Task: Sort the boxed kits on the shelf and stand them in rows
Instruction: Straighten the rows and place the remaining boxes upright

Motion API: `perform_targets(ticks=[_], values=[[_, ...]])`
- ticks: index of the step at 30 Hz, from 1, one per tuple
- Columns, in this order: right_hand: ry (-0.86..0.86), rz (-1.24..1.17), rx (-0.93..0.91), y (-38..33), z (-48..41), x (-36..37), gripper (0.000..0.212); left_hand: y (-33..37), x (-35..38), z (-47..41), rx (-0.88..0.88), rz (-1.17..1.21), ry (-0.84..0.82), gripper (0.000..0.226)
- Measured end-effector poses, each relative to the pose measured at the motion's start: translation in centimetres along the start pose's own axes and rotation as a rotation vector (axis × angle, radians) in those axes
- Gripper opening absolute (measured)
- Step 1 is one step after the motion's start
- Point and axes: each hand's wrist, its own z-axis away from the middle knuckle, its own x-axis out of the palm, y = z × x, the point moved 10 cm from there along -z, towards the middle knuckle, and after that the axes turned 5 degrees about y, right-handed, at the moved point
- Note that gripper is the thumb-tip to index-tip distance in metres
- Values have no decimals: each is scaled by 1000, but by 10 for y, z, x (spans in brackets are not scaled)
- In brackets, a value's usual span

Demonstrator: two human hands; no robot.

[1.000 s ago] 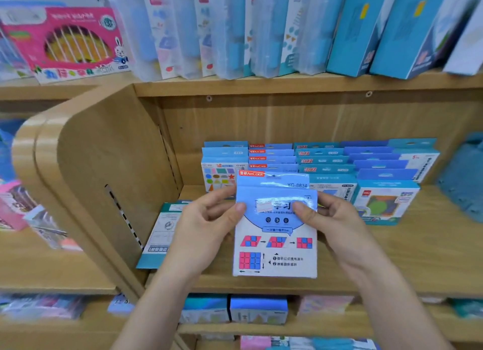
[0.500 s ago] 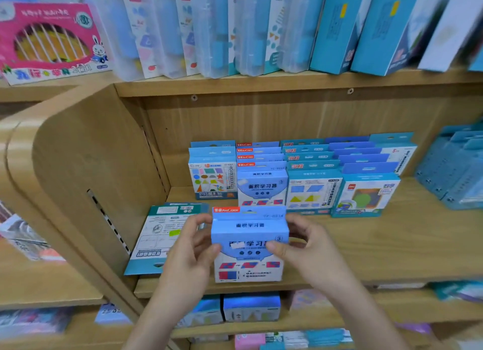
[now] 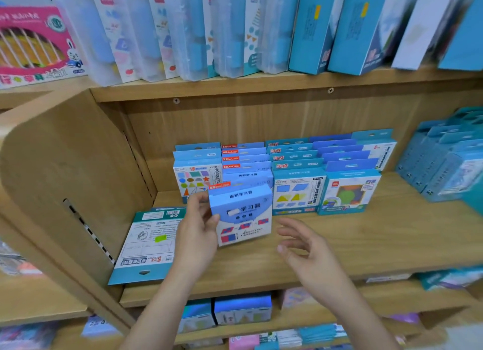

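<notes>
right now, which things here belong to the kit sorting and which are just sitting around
In the job: blue kit box, held by the left hand; right hand, open beside it; standing rows of kits; teal kit lying flat.
Around: pink box; clear cases above; boxes underneath.

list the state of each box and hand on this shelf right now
light blue and white boxed kit, tilted, in front of its matching row
left hand, grips that kit's left edge
right hand, open, off the kit
teal and white flat boxed kit, lying flat, left of the rows
rows of blue boxed kits, standing upright
</notes>
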Motion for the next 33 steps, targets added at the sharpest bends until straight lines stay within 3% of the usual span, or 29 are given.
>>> perform_targets(ticks=[5, 10, 14, 21, 26, 28, 33], values=[[20, 37, 11, 10, -1, -11, 47, -1, 32, -35, 87, -179, 55, 44], [16, 110, 11, 16, -9, -15, 50, -15, 48, -43, 82, -299, 72, 77], [-16, 165, 5, 13, -27, -5, 54, -26, 59, -49, -11, -434, 50, 77], [-45, 208, -51, 4, -41, 14, 52, -13, 50, -41, -8, -417, 8, 88], [-104, 298, -196, -9, -33, 42, 50, 23, -13, 7, 247, -496, 45, 58], [-169, 315, -228, -13, -28, 63, 50, 12, -39, 25, 264, -601, -1, 52], [-310, 313, -251, -20, -15, 105, 50, -58, -65, 48, 133, -997, -239, 83]])
